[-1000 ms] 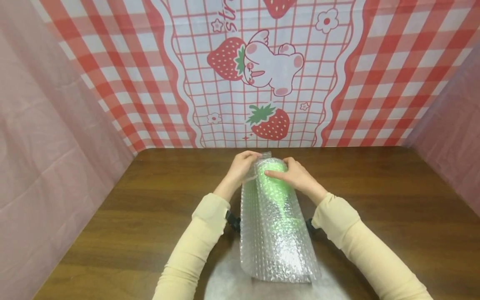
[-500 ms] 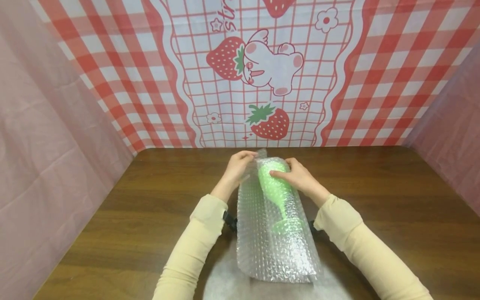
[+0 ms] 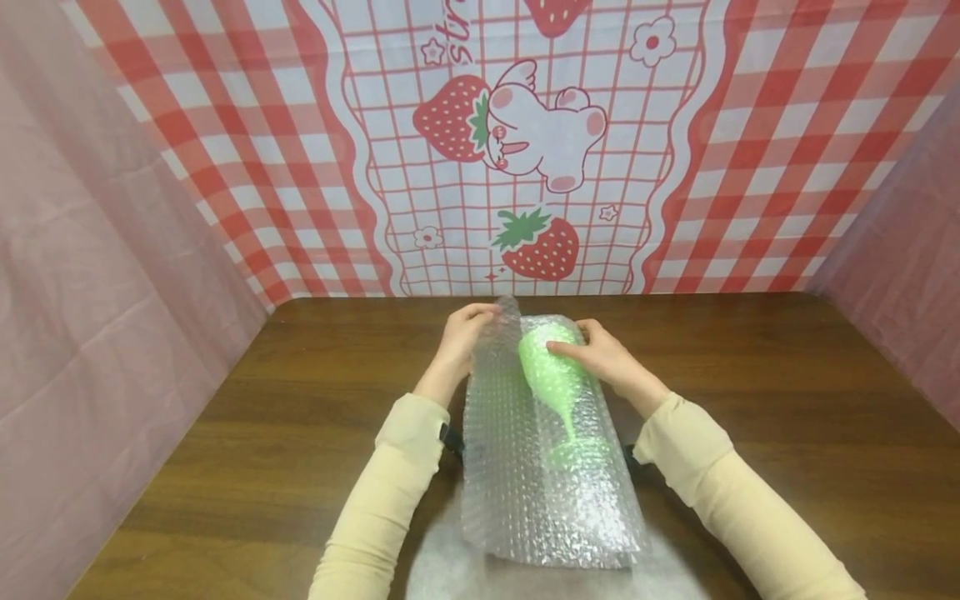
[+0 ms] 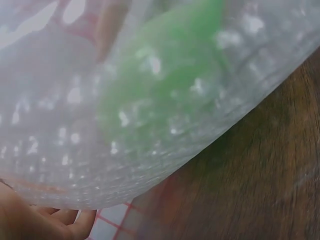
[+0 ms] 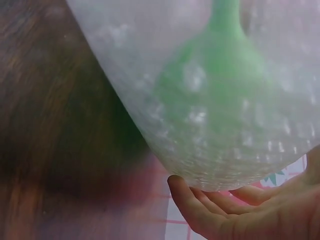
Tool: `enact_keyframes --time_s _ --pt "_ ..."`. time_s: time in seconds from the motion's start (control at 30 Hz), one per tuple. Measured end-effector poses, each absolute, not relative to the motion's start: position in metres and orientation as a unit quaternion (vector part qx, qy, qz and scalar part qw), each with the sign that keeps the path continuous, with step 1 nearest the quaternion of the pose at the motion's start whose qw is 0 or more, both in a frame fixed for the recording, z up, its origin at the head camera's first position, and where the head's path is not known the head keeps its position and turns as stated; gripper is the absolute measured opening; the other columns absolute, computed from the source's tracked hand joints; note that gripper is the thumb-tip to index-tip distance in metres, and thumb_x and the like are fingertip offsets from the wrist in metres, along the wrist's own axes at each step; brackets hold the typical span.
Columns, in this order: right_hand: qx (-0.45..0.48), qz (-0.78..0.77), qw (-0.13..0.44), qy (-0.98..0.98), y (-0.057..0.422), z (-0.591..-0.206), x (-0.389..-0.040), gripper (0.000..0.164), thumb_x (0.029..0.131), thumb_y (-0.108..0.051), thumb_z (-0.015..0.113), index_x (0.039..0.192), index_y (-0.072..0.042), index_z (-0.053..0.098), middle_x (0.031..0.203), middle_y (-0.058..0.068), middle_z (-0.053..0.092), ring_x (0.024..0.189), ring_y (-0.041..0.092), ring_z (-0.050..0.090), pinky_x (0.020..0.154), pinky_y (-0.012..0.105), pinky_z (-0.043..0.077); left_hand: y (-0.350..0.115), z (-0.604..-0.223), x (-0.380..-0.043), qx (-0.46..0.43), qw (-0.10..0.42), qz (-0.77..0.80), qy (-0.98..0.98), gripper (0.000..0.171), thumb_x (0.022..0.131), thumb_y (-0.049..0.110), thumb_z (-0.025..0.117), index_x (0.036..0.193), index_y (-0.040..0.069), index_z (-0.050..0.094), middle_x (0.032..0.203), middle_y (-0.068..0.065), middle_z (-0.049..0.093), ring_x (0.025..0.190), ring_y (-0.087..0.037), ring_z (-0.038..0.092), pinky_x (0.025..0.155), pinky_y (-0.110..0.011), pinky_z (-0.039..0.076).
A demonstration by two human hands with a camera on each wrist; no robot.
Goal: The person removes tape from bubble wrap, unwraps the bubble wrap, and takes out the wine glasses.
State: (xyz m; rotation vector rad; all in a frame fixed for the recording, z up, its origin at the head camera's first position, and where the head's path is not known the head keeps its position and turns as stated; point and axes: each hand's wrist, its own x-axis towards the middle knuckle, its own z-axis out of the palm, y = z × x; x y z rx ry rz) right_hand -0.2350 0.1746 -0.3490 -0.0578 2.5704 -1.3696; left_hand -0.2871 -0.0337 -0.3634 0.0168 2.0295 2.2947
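Observation:
A bright green stemmed goblet [image 3: 551,371] lies inside clear bubble wrap [image 3: 517,500], its bowl toward the far side and its foot toward me. My left hand [image 3: 459,337] pinches the far left corner of the wrap, drawing that sheet out to the left of the goblet. My right hand [image 3: 603,358] grips the goblet's bowl through the wrap, thumb on top, the other fingers mostly hidden behind. In the right wrist view the bowl [image 5: 210,85] shows hazily through the plastic, with my fingers [image 5: 200,210] curled at the wrap's end. The left wrist view shows the wrap [image 4: 60,125] bulging close.
The brown wooden table [image 3: 750,358] extends to both sides. A pale grey round mat [image 3: 450,567] lies under the wrap's near end. Behind the table hangs a red-and-white checked cloth [image 3: 780,150], and pink curtains [image 3: 112,292] flank it.
My left hand has moved left with the wrap's edge, so the layer over the goblet opens out and the goblet shows more plainly. My right hand has shifted slightly right.

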Motion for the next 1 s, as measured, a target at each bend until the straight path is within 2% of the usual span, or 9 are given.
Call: enact_keyframes --time_s 0.23,0.37,0.53,0.73,0.83,1.0 --pt "-0.027 -0.479 0.111 0.87 0.178 -0.351 -0.235 0.087 0.083 -0.045 0.06 0.14 0.005 0.017 0.142 0.027 0.024 0.128 0.04 0.03 0.103 0.052 0.034 -0.041 -0.365 -0.288 0.005 0.04 0.75 0.661 0.023 0.09 0.004 0.05 0.109 -0.003 0.059 0.09 -0.01 0.065 0.076 -0.014 0.062 0.08 -0.032 0.054" --pt "-0.034 -0.486 0.107 0.867 0.179 -0.351 -0.235 0.088 0.084 -0.044 0.059 0.142 0.002 0.012 0.143 0.027 0.023 0.128 0.04 0.029 0.103 0.052 0.033 -0.044 -0.367 -0.288 0.006 0.036 0.75 0.66 0.023 0.089 0.004 0.05 0.109 -0.004 0.059 0.092 -0.011 0.065 0.075 -0.013 0.062 0.079 -0.03 0.054" --pt "-0.046 -0.492 0.106 0.863 0.181 -0.354 -0.236 0.084 0.085 -0.043 0.058 0.144 -0.004 0.013 0.14 0.026 0.027 0.124 0.04 0.035 0.099 0.053 0.037 -0.048 -0.37 -0.288 0.006 0.031 0.755 0.655 0.023 0.089 0.004 0.05 0.109 -0.005 0.059 0.09 -0.009 0.066 0.074 -0.012 0.062 0.08 -0.031 0.054" --pt "-0.049 -0.485 0.111 0.866 0.185 -0.353 -0.236 0.084 0.086 -0.045 0.057 0.144 -0.003 0.014 0.14 0.027 0.028 0.123 0.04 0.035 0.098 0.053 0.038 -0.052 -0.371 -0.288 0.004 0.031 0.758 0.652 0.024 0.089 0.003 0.049 0.11 -0.006 0.058 0.091 -0.011 0.065 0.074 -0.012 0.062 0.081 -0.032 0.054" --pt "-0.055 -0.481 0.115 0.868 0.188 -0.352 -0.237 0.082 0.086 -0.044 0.056 0.144 -0.002 0.015 0.141 0.027 0.026 0.126 0.04 0.033 0.099 0.054 0.037 -0.053 -0.372 -0.289 0.0 0.027 0.758 0.652 0.024 0.089 0.002 0.049 0.109 -0.006 0.058 0.09 -0.011 0.066 0.073 -0.012 0.062 0.078 -0.03 0.055" --pt "-0.052 -0.483 0.121 0.866 0.192 -0.35 -0.236 0.081 0.086 -0.044 0.056 0.143 -0.002 0.017 0.143 0.026 0.024 0.128 0.04 0.029 0.101 0.055 0.033 -0.055 -0.374 -0.291 -0.005 0.022 0.759 0.651 0.024 0.088 0.001 0.049 0.108 -0.007 0.059 0.081 -0.004 0.065 0.07 -0.01 0.062 0.067 -0.022 0.054"
